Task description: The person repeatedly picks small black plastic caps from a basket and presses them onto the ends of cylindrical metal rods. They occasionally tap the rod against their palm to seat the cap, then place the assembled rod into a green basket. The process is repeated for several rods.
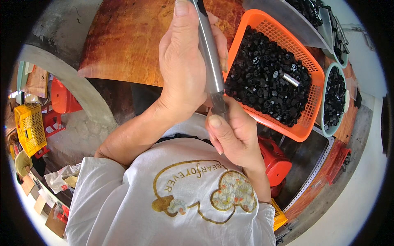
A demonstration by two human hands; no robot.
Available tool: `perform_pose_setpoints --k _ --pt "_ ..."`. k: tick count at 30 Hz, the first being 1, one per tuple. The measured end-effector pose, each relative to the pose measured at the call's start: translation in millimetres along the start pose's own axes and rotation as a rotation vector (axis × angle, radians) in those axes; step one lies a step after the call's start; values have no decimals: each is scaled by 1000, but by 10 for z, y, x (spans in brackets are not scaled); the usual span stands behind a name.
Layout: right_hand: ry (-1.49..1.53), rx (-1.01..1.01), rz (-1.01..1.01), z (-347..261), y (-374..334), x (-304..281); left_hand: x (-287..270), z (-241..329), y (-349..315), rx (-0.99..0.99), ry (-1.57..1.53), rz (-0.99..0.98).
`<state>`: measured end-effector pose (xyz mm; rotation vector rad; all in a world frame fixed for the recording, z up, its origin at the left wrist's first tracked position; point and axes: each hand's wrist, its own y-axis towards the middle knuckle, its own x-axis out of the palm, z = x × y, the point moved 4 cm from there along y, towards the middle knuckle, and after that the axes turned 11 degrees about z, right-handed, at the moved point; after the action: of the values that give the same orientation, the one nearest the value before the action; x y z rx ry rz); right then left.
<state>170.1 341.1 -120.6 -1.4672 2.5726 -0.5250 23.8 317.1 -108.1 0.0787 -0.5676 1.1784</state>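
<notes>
Head view, metallic tube (211, 57), glossy, in 2 hands (183, 69) (239, 134)

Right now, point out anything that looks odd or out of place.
One silver cylinder lies on the small black parts in the orange basket, toward its right side; its bright metal looks odd among them.

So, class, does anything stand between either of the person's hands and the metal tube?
Nothing visible does. The left hand wraps around the metal tube, and the right hand holds its black end. The orange basket stands to the right, not between them.
</notes>
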Motion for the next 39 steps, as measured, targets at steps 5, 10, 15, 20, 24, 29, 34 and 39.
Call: perform_pose_setpoints --k 5,10,15,20,24,29,34,39 --pt "-176 -181 127 13 1 52 5 19 -29 -160 -241 70" --pt "-253 -134 116 -21 -21 35 6 24 -11 -195 -231 46" --pt "-94 -122 87 10 -28 69 -13 6 -18 -91 -118 -18" --pt "-37 -164 65 48 -2 68 -21 -16 -13 -22 -53 -47" --pt "155 33 9 92 60 21 -13 -13 -20 33 -17 -60" --pt "144 155 -9 112 88 16 7 -1 -58 109 19 -78" --pt "200 171 20 98 130 6 24 4 -110 172 36 -106" --pt "202 166 35 110 158 20 14 17 -69 132 63 -59"
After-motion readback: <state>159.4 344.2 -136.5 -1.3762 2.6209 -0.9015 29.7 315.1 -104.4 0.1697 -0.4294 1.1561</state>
